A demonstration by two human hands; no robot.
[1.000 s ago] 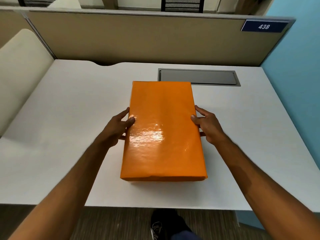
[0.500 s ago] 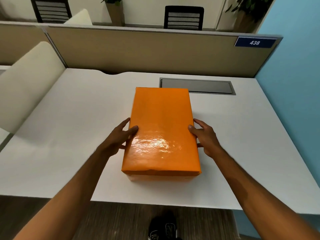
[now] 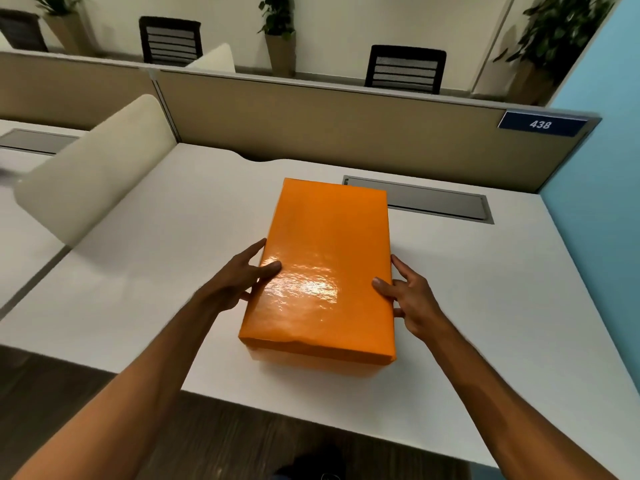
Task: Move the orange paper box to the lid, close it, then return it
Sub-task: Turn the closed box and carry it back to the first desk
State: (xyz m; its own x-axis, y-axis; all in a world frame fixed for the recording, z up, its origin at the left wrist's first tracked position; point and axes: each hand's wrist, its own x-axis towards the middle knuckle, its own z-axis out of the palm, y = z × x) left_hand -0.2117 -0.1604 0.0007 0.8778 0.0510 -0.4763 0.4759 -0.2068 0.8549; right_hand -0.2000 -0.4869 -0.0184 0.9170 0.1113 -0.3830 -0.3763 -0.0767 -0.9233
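Observation:
The orange paper box [image 3: 325, 251] lies closed on the white desk [image 3: 149, 258], its glossy lid on top and its long side running away from me. My left hand [image 3: 242, 282] presses against the box's left side, thumb resting on the lid's edge. My right hand [image 3: 408, 299] holds the right side the same way, thumb on top and fingers down the wall. Both hands grip the near half of the box. Its underside is hidden.
A grey cable hatch [image 3: 436, 202] is set into the desk just behind the box. A beige partition [image 3: 329, 133] with a blue "438" plate [image 3: 540, 124] closes the back; a cream divider [image 3: 93, 181] stands at the left. The blue wall [image 3: 602, 209] bounds the right.
The view has tilted up and back, so chairs and plants beyond the partition show. The box sits slightly turned, nearer the front edge. Both hands keep their hold on its sides.

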